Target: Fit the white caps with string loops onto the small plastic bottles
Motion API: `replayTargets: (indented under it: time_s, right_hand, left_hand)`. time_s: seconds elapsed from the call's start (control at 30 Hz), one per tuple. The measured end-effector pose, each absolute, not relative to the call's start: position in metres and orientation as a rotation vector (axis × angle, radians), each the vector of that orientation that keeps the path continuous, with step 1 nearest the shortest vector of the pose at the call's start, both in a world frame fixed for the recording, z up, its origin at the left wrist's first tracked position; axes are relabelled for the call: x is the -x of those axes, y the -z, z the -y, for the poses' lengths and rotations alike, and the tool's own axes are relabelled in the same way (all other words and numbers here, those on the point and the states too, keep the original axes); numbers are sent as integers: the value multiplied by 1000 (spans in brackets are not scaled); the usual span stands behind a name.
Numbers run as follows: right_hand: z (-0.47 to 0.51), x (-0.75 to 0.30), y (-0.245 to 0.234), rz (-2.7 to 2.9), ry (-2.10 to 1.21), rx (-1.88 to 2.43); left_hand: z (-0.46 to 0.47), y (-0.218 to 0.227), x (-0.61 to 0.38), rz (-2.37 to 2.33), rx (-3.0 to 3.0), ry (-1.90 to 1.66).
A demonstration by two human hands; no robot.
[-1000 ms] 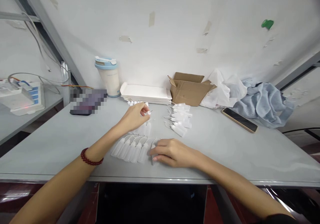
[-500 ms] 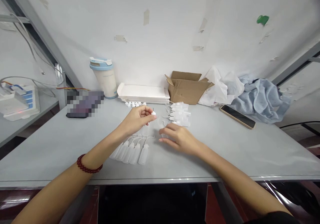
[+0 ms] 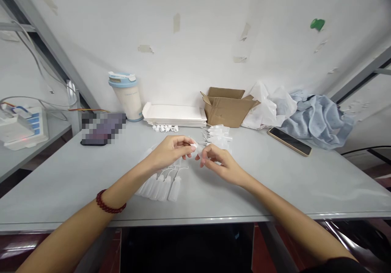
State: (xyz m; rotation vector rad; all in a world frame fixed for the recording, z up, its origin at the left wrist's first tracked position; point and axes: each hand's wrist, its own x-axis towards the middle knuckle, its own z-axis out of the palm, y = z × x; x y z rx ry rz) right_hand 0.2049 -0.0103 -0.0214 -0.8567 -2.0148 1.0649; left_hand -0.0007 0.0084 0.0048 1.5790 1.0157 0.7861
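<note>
Between the thumb and fingers of my left hand [image 3: 171, 151] is a small white cap [image 3: 193, 145], mostly covered by the fingertips. My right hand [image 3: 224, 165] is closed on a small translucent squeeze bottle [image 3: 199, 150], whose top end meets the cap. Whether the cap is seated on it, I cannot tell. In front of my left hand lie several clear squeeze bottles [image 3: 159, 187] with thin tubes at their tops. More bottles [image 3: 219, 131] are piled beyond my right hand. Several loose white caps [image 3: 165, 128] sit in a cluster behind my left hand.
Along the wall stand a blue-lidded cup [image 3: 126, 98], a stack of white boxes [image 3: 175, 114], an open cardboard box [image 3: 227, 110], a white plastic bag [image 3: 269, 108] and a blue cloth [image 3: 319, 120]. A phone [image 3: 290, 141] lies to the right, a dark pixelated item [image 3: 104, 128] to the left.
My right hand has lifted from the table with a bottle and come left and up to my left hand. The left hand's cap has moved slightly right and down, meeting the bottle's top.
</note>
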Motion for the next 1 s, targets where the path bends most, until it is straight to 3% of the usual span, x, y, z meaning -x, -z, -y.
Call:
replayTargets:
  time_s: [1.0]
  right_hand:
    - [10, -207, 24, 1982, -1135, 830]
  left_hand:
    - [-3, -1, -1, -859, -1707, -766]
